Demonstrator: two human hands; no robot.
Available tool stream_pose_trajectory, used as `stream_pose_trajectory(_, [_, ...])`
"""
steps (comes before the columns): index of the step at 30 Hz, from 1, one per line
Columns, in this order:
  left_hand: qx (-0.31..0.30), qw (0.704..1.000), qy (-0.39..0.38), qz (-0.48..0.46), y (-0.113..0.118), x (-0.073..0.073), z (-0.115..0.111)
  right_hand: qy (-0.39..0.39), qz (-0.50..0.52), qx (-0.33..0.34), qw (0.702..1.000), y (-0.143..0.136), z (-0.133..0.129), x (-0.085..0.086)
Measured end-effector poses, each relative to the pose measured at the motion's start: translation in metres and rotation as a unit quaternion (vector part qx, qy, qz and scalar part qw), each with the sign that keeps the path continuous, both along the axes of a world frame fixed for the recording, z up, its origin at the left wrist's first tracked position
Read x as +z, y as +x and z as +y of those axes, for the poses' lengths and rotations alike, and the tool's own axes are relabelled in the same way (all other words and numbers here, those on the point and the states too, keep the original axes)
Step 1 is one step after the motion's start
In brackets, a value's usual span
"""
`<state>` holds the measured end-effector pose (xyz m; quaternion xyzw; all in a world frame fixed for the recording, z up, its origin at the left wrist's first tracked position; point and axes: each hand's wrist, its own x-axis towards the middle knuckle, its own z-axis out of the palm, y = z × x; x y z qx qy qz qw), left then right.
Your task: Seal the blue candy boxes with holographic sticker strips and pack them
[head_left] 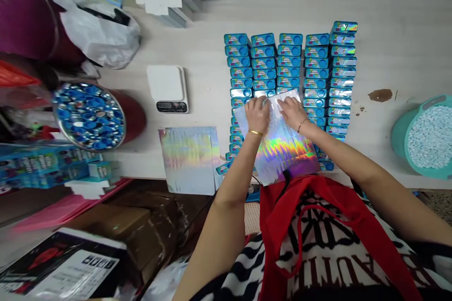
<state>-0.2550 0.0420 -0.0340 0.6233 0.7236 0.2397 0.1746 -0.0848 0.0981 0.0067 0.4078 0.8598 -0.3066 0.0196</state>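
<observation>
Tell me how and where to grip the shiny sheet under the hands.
Probably pinch the shiny sheet by its near right corner, coming from the right: it looks thin, that corner looks uncovered, and the left hand and the right hand are at its far end.

A white scale lies on the counter, between a pot of blue pieces and a brown patch. Near the counter's front edge, right, sits a teal tub of white pellets.
</observation>
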Motion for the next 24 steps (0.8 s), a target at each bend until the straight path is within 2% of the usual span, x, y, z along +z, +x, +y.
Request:
stream_pose_trajectory(2, [0.009,1.000,0.006,0.001,0.008,0.009,-0.009,-0.002,-0.001,-0.004,1.000,-0.001,0.000,0.000])
stream_pose_trajectory(4, [0.020,1.000,0.005,0.005,0.018,0.025,-0.025,-0.006,-0.002,-0.007,1.000,-0.001,0.002,-0.001])
stream_pose_trajectory(7, [0.063,0.998,0.003,-0.029,0.040,0.062,-0.059,-0.021,0.049,-0.026,0.998,0.004,0.004,-0.002])
stream_pose_trajectory(9, [0.122,0.987,0.020,-0.104,0.058,0.089,-0.083,-0.043,0.137,-0.073,0.987,0.015,-0.003,0.001])
stream_pose_trajectory(11, [0.191,0.955,0.041,-0.222,0.076,0.109,-0.104,-0.091,0.231,-0.147,0.957,0.034,-0.020,0.008])
stream_pose_trajectory(13, [0.244,0.901,0.045,-0.355,0.095,0.121,-0.119,-0.178,0.287,-0.218,0.915,0.060,-0.049,0.020])
stream_pose_trajectory(16, [0.275,0.821,0.007,-0.499,0.125,0.124,-0.136,-0.308,0.307,-0.277,0.857,0.105,-0.104,0.039])
stream_pose_trajectory(18, [0.276,0.794,-0.036,-0.540,0.145,0.119,-0.146,-0.343,0.316,-0.298,0.833,0.135,-0.138,0.049])
stream_pose_trajectory(21, [0.257,0.782,-0.110,-0.557,0.176,0.107,-0.164,-0.348,0.341,-0.328,0.810,0.175,-0.176,0.056])
stream_pose_trajectory(24, [0.225,0.786,-0.176,-0.549,0.204,0.092,-0.176,-0.316,0.337,-0.357,0.812,0.210,-0.199,0.052])
